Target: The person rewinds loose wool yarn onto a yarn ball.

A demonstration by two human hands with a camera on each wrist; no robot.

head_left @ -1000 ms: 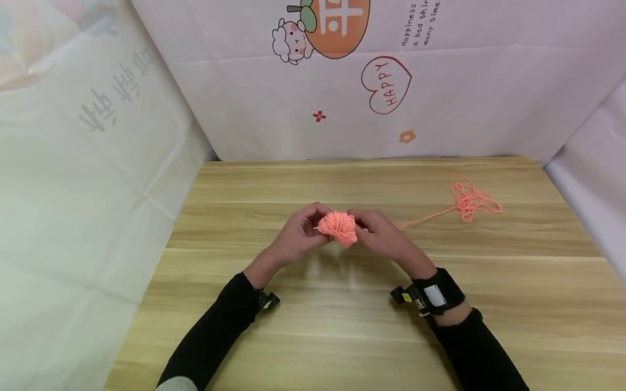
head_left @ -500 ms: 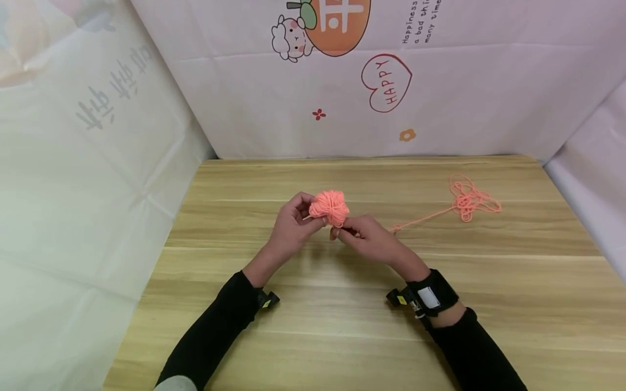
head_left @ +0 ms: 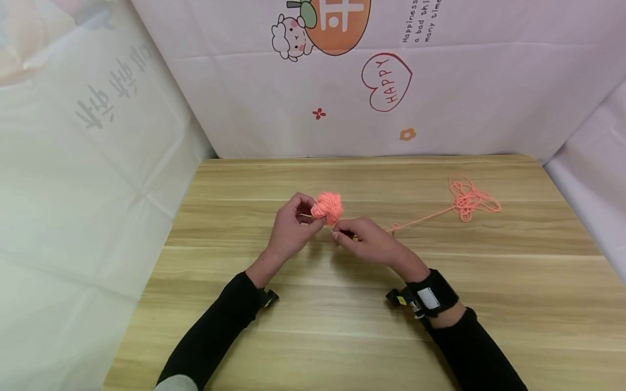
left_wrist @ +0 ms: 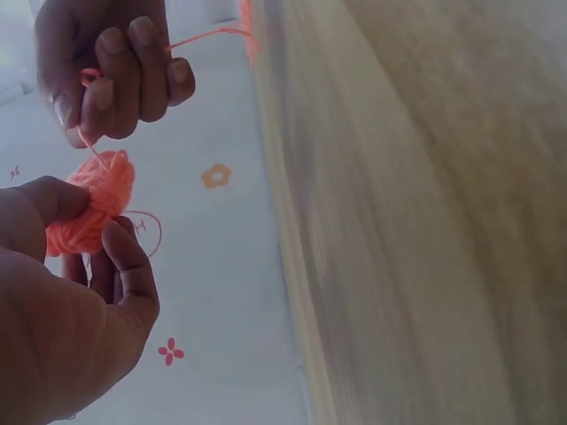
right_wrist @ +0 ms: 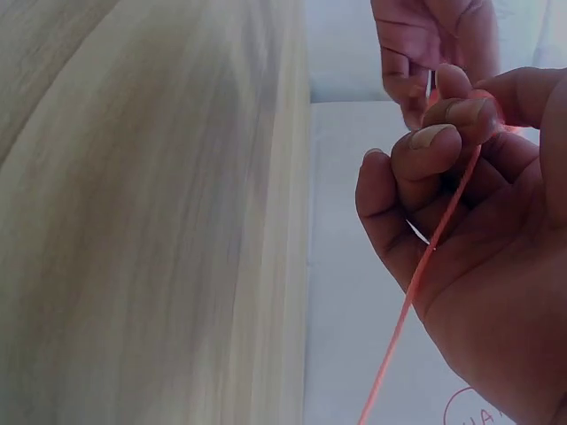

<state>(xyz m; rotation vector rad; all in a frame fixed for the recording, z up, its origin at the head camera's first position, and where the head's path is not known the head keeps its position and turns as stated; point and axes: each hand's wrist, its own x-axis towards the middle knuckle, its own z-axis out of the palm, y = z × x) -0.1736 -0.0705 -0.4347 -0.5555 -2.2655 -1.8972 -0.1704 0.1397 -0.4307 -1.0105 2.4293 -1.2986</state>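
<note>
Yarn ball (head_left: 327,208), head view: over middle of table (head_left: 303,336), pinched in left hand (head_left: 290,225); right hand (head_left: 369,239) just beside, loose tangle (head_left: 467,202) at far right. Right wrist view: strand (right_wrist: 405,312) pinched, trailing across palm. Left wrist view: short strand span to ball. Probably mid-winding; next, needs snug wrap.

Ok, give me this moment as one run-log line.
left hand: holds yarn ball | right hand: pinches strand, beside ball | loose yarn: tangled on table, far right side
</note>
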